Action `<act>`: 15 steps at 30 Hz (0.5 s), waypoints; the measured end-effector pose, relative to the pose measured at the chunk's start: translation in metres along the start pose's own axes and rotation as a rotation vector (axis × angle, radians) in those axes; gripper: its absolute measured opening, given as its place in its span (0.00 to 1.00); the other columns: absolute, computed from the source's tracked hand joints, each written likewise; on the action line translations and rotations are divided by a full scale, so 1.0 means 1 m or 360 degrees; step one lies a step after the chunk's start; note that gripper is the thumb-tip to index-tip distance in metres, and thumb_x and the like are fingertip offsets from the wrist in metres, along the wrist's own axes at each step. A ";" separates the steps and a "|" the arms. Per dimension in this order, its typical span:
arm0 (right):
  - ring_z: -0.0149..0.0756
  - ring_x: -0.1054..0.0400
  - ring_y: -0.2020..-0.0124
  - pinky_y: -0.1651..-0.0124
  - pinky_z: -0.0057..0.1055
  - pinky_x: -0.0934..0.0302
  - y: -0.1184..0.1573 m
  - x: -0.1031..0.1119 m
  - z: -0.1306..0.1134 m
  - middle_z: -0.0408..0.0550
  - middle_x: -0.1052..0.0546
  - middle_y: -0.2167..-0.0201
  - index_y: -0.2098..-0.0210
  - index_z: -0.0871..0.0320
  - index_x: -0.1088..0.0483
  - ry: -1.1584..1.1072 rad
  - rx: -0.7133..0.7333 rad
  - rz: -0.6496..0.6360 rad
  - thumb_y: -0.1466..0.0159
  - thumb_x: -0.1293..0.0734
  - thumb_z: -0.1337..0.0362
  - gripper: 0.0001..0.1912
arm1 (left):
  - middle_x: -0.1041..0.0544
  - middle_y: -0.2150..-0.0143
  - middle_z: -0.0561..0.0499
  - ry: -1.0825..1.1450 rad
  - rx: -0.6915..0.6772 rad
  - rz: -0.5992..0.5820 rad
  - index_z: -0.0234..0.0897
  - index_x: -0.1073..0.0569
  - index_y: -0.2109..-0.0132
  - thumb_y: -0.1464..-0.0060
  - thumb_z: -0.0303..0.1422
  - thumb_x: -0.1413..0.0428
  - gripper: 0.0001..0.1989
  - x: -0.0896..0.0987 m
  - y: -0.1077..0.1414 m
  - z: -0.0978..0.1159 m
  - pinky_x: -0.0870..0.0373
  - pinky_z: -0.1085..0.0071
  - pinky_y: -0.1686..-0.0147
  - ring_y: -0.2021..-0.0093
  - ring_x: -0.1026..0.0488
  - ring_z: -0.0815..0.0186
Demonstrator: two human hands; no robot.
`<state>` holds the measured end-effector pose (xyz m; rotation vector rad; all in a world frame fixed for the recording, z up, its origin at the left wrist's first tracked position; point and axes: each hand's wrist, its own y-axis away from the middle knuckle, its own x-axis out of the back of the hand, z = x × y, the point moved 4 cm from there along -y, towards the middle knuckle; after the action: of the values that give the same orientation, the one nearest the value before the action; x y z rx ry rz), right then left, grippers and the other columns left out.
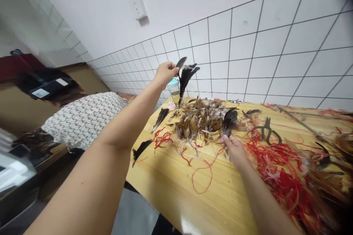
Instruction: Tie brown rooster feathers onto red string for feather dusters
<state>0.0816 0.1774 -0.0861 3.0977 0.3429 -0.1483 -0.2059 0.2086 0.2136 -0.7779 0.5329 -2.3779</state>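
Observation:
My left hand (166,72) is raised near the tiled wall, its fingertips pinched on a dark feather (181,62). Right beside those fingers is a bunch of long black feathers (186,79); whether the hand touches it I cannot tell. Low over the table, my right hand (234,148) grips a small bundle of dark feathers (229,120) between thumb and fingers. Between the hands lies a heap of brown and grey feathers (200,117). A loop of red string (204,181) rests on the wood in front of the right hand.
Black-handled scissors (267,132) lie right of the heap on the wooden table (176,187). Tangled red string (278,161) and more brown feathers (331,176) cover the right side. A lidded cup (173,87) stands at the back. Another person (85,117) bends over at the left.

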 end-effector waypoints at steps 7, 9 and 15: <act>0.29 0.43 0.79 0.78 0.28 0.49 0.001 0.002 0.003 0.42 0.32 0.79 0.73 0.58 0.30 -0.0046 0.0012 0.0019 0.49 0.32 0.37 0.27 | 0.29 0.76 0.53 -0.0301 0.0142 -0.0021 0.32 0.31 0.70 0.47 0.27 0.43 0.05 0.064 0.022 -0.014 0.34 0.73 0.67 0.74 0.31 0.72; 0.29 0.44 0.80 0.79 0.28 0.49 0.001 0.003 0.004 0.42 0.32 0.80 0.73 0.58 0.29 -0.0046 -0.0001 0.0022 0.49 0.32 0.37 0.27 | 0.29 0.77 0.53 -0.0375 0.0200 -0.0032 0.33 0.31 0.71 0.47 0.28 0.43 0.06 0.079 0.028 -0.022 0.35 0.73 0.68 0.75 0.32 0.72; 0.31 0.40 0.76 0.76 0.29 0.45 0.003 0.005 0.000 0.45 0.29 0.77 0.74 0.57 0.29 -0.0004 0.0053 0.0026 0.50 0.31 0.37 0.27 | 0.28 0.78 0.53 -0.0695 0.0431 -0.0185 0.35 0.31 0.72 0.48 0.31 0.42 0.07 0.106 0.041 -0.063 0.39 0.73 0.72 0.79 0.36 0.72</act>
<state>0.0866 0.1759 -0.0863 3.1320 0.3183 -0.1596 -0.3002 0.1233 0.1875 -1.1795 -0.0140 -2.2206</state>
